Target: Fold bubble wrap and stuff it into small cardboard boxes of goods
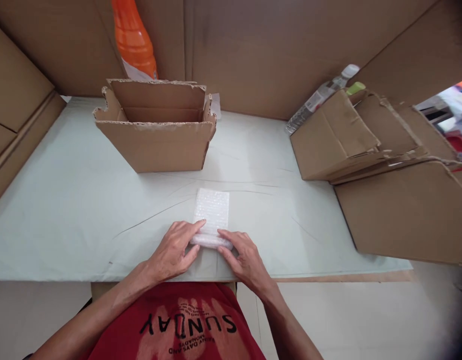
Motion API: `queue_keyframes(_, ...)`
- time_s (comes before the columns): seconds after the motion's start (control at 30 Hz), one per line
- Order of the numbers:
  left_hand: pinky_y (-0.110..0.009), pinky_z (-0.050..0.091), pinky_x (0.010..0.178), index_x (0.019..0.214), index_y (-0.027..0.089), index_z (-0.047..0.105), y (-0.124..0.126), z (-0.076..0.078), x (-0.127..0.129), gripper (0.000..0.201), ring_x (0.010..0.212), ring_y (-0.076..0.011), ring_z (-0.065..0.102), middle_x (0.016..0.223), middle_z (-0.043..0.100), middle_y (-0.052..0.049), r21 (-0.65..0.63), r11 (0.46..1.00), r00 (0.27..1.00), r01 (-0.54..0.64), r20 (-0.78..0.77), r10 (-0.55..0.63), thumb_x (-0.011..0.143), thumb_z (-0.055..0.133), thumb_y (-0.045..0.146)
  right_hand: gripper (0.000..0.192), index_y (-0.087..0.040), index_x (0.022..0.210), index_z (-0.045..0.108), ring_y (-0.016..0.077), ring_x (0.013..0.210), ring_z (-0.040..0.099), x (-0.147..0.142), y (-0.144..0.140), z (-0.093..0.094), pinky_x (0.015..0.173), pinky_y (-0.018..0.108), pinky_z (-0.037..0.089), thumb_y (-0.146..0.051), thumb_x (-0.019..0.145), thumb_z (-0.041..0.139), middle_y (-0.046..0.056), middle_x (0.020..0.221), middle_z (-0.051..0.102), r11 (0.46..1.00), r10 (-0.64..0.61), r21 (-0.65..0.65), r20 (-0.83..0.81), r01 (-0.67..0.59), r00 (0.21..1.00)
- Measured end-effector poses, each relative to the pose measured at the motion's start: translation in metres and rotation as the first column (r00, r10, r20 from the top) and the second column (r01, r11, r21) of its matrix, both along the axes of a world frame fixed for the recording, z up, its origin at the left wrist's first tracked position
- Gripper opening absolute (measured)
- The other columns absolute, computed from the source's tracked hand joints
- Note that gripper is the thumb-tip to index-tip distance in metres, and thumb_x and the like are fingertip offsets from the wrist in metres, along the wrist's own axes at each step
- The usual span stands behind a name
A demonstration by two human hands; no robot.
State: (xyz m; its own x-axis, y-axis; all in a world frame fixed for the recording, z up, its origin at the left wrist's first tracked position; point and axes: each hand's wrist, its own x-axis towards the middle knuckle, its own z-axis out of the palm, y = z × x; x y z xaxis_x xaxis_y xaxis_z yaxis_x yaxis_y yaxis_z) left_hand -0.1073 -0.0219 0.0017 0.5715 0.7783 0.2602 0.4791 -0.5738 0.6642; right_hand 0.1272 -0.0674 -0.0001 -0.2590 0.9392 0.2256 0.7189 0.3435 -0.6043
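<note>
A small sheet of clear bubble wrap [213,207] lies on the pale cloth close to the table's front edge. Its near end is rolled or folded into a thicker band; whether anything is inside cannot be made out. My left hand [174,252] grips the left end of this band, thumb at the near side and fingers on top. At the right end, my right hand [246,257] holds it the same way, thumb below and index finger above. The far part of the sheet lies flat, untouched by either hand.
An open cardboard box [167,147] stands beyond the bubble wrap, with an orange bottle [135,42] behind it. To the right are more cardboard boxes [399,210] and a clear plastic bottle [321,97] leaning there. Cardboard walls [276,55] border the pale tablecloth [77,200].
</note>
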Motion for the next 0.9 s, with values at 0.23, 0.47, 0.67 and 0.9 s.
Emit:
queue_keyframes(0.23,-0.044,0.052,0.084,0.137,0.014,0.052,0.017,-0.008,0.008,0.045,0.093,-0.0276,0.063,0.102,0.069,-0.011,0.068,0.973,0.963,-0.219,-0.147,0.227,0.093,0.055,0.021,0.032,-0.02,0.127,0.059,0.0299,0.116,0.06,-0.002,-0.005,0.007,0.091,0.045,0.048,-0.027,0.096,0.061,0.015,0.131,0.064,0.977,-0.096,0.208,0.197,0.054,0.976)
queue_keyframes(0.47,-0.045,0.049,0.098,0.149,0.022,0.038,0.006,-0.001,0.001,0.061,0.115,-0.0272,0.06,0.125,0.065,-0.012,0.099,0.994,0.999,-0.041,-0.015,0.043,0.091,0.053,0.013,0.028,-0.022,0.126,0.06,0.0231,0.094,0.067,-0.004,0.009,-0.003,0.083,0.04,0.05,-0.02,0.099,0.055,0.008,0.107,0.075,0.993,-0.029,0.115,0.096,0.018,0.995)
queue_keyframes(0.67,-0.041,0.053,0.086,0.144,0.018,0.045,0.008,-0.005,0.0,0.052,0.093,-0.0242,0.063,0.103,0.069,-0.009,0.039,0.98,0.979,-0.193,-0.064,0.195,0.093,0.054,0.018,0.038,-0.022,0.136,0.056,0.03,0.12,0.061,-0.001,-0.004,0.006,0.093,0.046,0.05,-0.032,0.099,0.058,0.016,0.135,0.063,0.982,-0.104,0.168,0.135,0.081,0.985)
queue_keyframes(0.9,-0.037,0.058,0.075,0.145,0.02,0.042,0.006,-0.009,0.002,0.059,0.089,-0.0209,0.066,0.111,0.067,-0.01,-0.302,0.866,0.901,-0.398,0.048,0.431,0.091,0.061,0.034,0.027,-0.023,0.123,0.064,0.0267,0.106,0.066,-0.016,0.022,-0.012,0.086,0.042,0.049,-0.018,0.097,0.057,0.01,0.119,0.073,0.974,-0.105,0.216,0.193,0.062,0.976)
